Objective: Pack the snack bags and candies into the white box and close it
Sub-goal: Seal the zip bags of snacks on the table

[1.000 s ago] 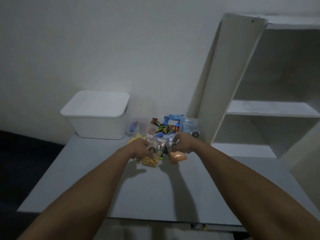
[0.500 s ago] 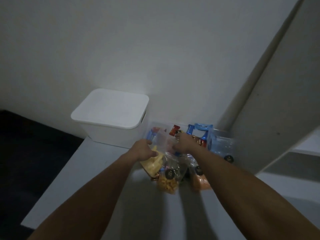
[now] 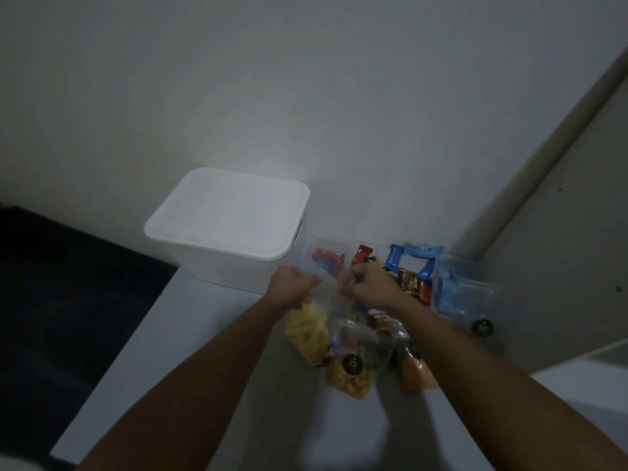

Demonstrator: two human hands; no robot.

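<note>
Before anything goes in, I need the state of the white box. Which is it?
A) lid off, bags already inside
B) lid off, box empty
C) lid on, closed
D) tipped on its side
C: the lid sits flat on the white box, which stands upright left of the snack bags that both hands hold.

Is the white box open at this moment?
No: the lid sits flat on the white box, covering its whole top.
</note>
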